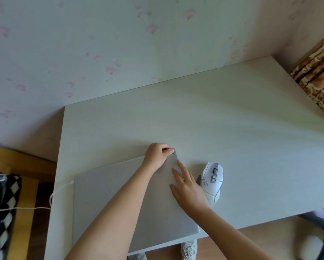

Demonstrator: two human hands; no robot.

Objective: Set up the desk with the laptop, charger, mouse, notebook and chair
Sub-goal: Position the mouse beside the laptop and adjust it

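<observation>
The closed laptop (120, 199), a smooth matte silver slab, lies on the pale wood-grain counter (213, 113) under both hands. The left hand (158, 152) pinches its far right corner with fingers together; the right hand (187, 188) rests flat, fingers spread. To lift the lid well, press down with the flat hand. The glossy white mouse (212, 180) sits just right of it; a white charger cable (60, 190) trails off left.

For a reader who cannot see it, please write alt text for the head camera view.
Two bare hands rest on a closed silver laptop on a pale desk: the left hand pinches its far right corner, the right hand lies flat on the lid. A white mouse sits right of it; a white cable trails off left.
</observation>
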